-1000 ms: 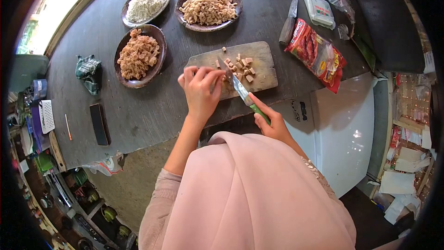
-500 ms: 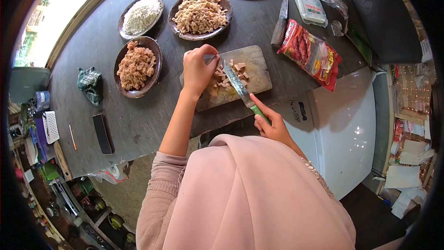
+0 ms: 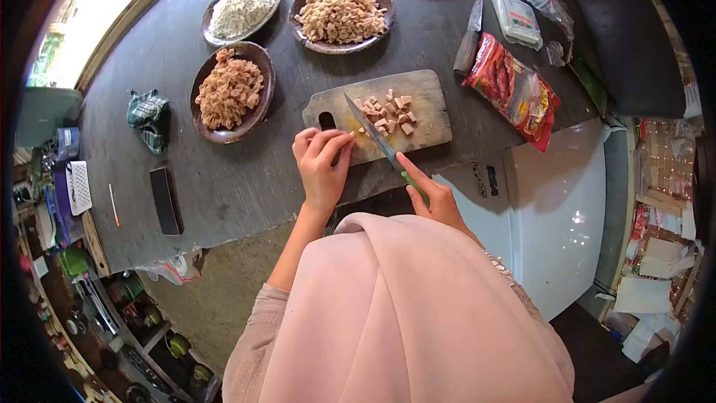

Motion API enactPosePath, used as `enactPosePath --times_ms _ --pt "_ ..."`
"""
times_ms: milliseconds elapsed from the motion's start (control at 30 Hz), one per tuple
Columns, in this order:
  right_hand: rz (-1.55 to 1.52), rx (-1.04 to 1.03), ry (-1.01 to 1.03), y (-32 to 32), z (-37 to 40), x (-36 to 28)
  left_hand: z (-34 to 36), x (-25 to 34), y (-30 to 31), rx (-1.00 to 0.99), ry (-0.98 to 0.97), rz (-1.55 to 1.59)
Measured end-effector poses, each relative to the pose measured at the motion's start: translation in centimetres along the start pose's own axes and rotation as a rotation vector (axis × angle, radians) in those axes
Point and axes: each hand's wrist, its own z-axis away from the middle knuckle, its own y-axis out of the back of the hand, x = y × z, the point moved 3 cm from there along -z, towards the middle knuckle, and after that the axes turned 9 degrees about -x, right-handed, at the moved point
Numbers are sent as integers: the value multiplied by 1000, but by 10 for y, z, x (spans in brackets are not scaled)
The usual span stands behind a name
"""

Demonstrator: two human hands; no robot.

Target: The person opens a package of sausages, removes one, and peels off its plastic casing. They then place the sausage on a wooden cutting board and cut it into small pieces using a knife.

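My right hand [image 3: 440, 203] is wrapped round the green handle of a kitchen knife [image 3: 377, 134]. Its blade lies slantwise over the wooden cutting board [image 3: 425, 133], tip pointing away to the left. Right of the blade, small pink cubes of what looks like sausage [image 3: 393, 113] are scattered on the board. At the board's near left edge is my left hand [image 3: 322, 163], its fingers curled and thumb tip close to the fingertips. Whatever those fingers may hold is too small to make out.
Brown plates of chopped food [image 3: 343, 16], [image 3: 230, 91] and a plate of white flour [image 3: 242, 9] stand beyond the board. To the right lie a second knife [image 3: 470, 41], a red sausage packet [image 3: 513, 89] and a white packet [image 3: 516, 19]. A phone [image 3: 165, 201] and checked cloth [image 3: 147, 119] lie left.
My left hand has come back from the board's far left to its near left edge. The knife has shifted left across the board, leaving the cubes to its right. The view has shifted slightly.
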Motion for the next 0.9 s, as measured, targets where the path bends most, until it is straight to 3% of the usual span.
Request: enactPosePath --times_ms 200,533,700,900 --pt "255 44 64 -9 -1 -4 -2 -8 -1 53 26 -4" --pt "281 32 43 -15 -3 -5 -1 -13 -2 62 161 138" --pt "494 75 33 -18 -5 -4 -2 -14 -3 58 165 159" --pt "448 77 73 -20 -6 -9 -2 -14 -1 -16 213 142"
